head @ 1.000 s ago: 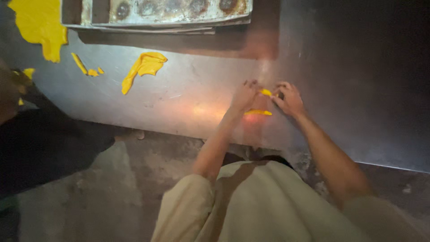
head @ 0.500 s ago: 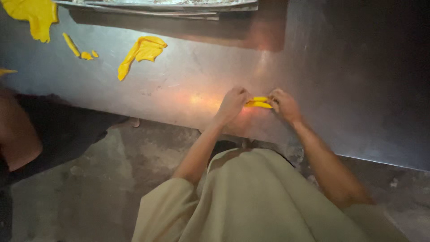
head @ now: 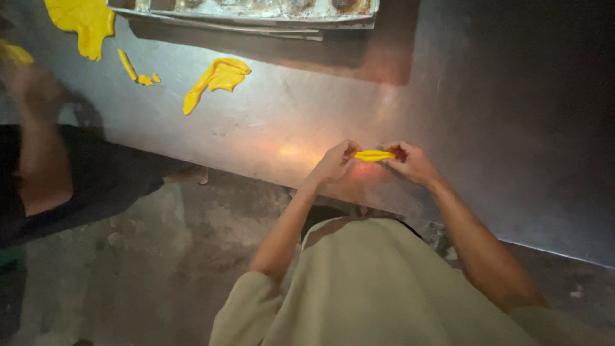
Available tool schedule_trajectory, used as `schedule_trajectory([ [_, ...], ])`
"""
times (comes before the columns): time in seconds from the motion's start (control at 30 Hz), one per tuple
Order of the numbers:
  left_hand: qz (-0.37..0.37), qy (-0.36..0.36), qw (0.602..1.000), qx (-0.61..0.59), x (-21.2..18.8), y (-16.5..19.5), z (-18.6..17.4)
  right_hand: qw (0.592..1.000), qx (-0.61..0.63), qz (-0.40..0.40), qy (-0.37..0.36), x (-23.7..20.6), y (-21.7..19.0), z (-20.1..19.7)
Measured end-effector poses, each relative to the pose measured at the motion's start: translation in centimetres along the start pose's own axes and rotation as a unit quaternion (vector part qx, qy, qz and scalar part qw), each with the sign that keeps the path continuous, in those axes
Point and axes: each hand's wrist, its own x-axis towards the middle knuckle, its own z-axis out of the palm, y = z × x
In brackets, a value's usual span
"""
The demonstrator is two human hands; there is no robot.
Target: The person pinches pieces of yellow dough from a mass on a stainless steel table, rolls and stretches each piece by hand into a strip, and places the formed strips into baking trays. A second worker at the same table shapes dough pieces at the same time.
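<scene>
Both hands, left hand and right hand, pinch opposite ends of a soft yellow dough strip; pulling harder could tear it.

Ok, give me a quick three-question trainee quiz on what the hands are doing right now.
1. True or false: the yellow dough strip is held between the left hand and the right hand.
2. Which lies nearest the metal tray? A. folded yellow dough piece B. the held strip
3. Fill in: the hands work over a ____ metal table.

Key: 1 true; 2 A; 3 grey
</scene>
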Motion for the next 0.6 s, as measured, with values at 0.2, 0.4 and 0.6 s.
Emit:
schedule_trajectory([
  [0.2, 0.004, -0.082, 0.957, -0.279, -1.6, 0.1, 0.4, 0.995, 0.074, -0.055, -0.042, -2.5, -3.6, 0.9],
  [0.4, -0.032, -0.039, 0.964, -0.263, -4.2, 0.4, -3.0, 0.991, -0.128, -0.042, 0.011, -1.4, -9.6, 4.7],
  [0.6, -0.067, 0.031, 0.974, -0.214, -8.7, 1.2, -10.7, 0.941, -0.285, -0.153, -0.098, 3.4, -16.2, 7.9],
])
